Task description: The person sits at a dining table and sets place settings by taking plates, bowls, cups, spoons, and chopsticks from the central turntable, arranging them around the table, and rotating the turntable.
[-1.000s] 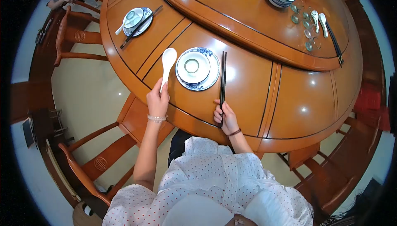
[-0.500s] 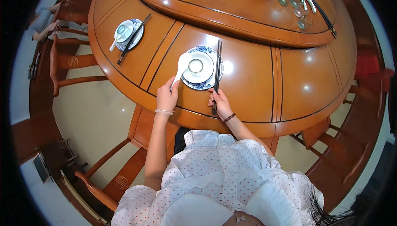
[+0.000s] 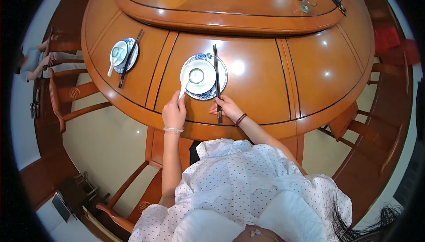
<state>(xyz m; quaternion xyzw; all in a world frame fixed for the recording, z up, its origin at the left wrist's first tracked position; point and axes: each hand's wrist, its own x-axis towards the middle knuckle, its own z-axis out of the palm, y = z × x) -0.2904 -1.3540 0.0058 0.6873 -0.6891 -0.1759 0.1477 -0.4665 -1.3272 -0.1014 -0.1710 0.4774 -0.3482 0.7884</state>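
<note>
My left hand grips the handle of a white spoon, whose bowl end lies in the left part of a white bowl. Inside that bowl stands a small clear glass. Under the bowl is a blue-and-white plate. My right hand has its fingers at the lower part of a pair of black chopsticks. The chopsticks lie over the plate's right side, beside the bowl, pointing away from me.
Another setting, with a plate, bowl, spoon and chopsticks, is at the left. The raised turntable holds glasses, spoons and more chopsticks. Chairs surround the table. A person is at the far left.
My left hand has lowered the spoon from beside the plate into the bowl. My right hand has brought the chopsticks left, onto the plate's right side. The view has shifted.
</note>
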